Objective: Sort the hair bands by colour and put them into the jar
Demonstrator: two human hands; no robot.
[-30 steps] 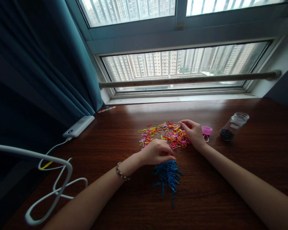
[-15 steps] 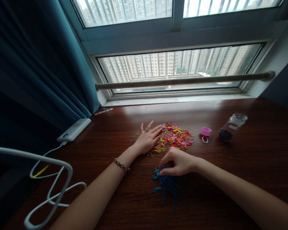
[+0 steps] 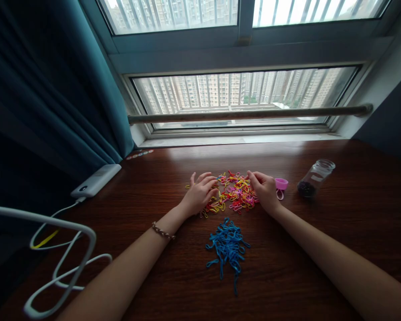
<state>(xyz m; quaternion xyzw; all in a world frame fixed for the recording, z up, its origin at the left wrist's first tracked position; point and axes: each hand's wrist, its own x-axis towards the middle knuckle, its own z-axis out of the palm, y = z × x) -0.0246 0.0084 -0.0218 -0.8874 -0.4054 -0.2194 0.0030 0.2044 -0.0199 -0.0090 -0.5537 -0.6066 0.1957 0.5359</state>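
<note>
A loose pile of small red, yellow and pink hair elastics [image 3: 239, 196] lies on the dark wooden table. At the pile's left edge rests my left hand [image 3: 200, 194], its fingers spread and the fingertips touching the elastics. Over the right side of the pile is my right hand [image 3: 263, 189], thumb and fingers pinched together; whatever is between them is too small to make out. Nearer me sits a separate heap of blue hair elastics [image 3: 229, 245], which neither hand touches.
Just beyond my right hand stands a pink cap with a loop [image 3: 281, 183]. A tilted clear jar [image 3: 316, 178] with dark contents is farther right. On the left are a white power bank [image 3: 96, 180] and a looped white cable [image 3: 87, 227]. A window lies behind the table.
My right hand has moved from the blue heap up and right to the multicoloured pile, uncovering the blue elastics. My left hand stays at the pile, its fingers slightly more curled.
</note>
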